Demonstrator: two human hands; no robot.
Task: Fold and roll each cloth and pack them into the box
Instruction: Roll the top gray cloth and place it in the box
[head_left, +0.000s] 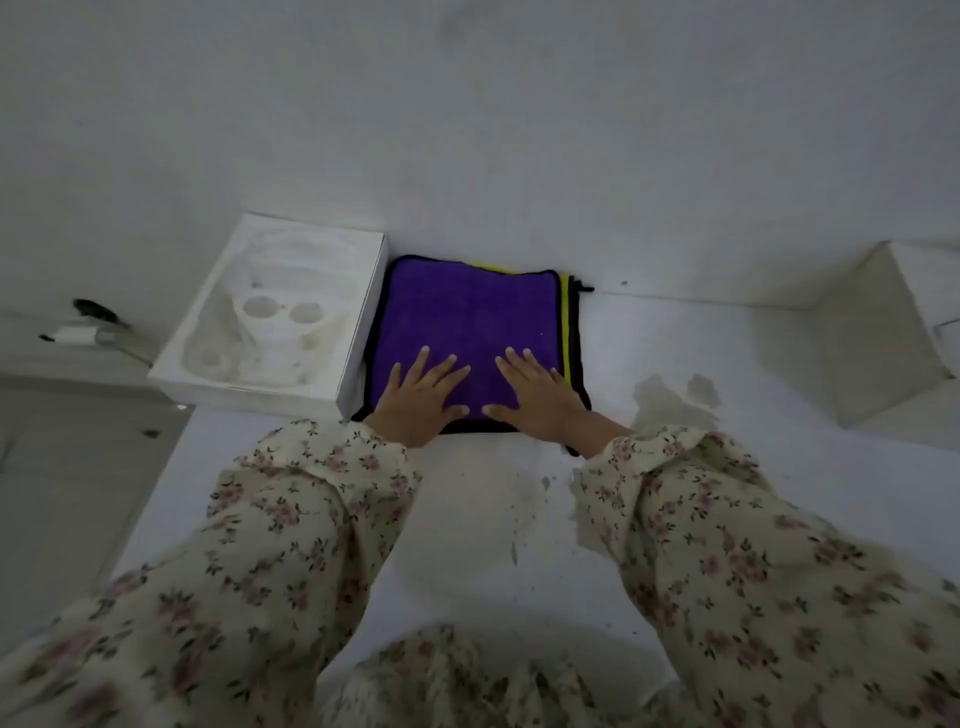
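White table (675, 364), left hand (423, 392) and right hand (535, 389) spread flat, pressing purple cloth (467, 312)

The left sleeve (270, 519) and right sleeve (727, 545) are long, loose cream fabric printed with small dusky-pink flowers and dark leaves. Both gather into cuffs nearest the purple cloth (467, 312). The garment front (457, 680), farthest from it, shares the print.

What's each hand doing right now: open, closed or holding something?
Left hand: open, pressing flat on the purple cloth.
Right hand: open, flat on the same cloth, holding nothing.
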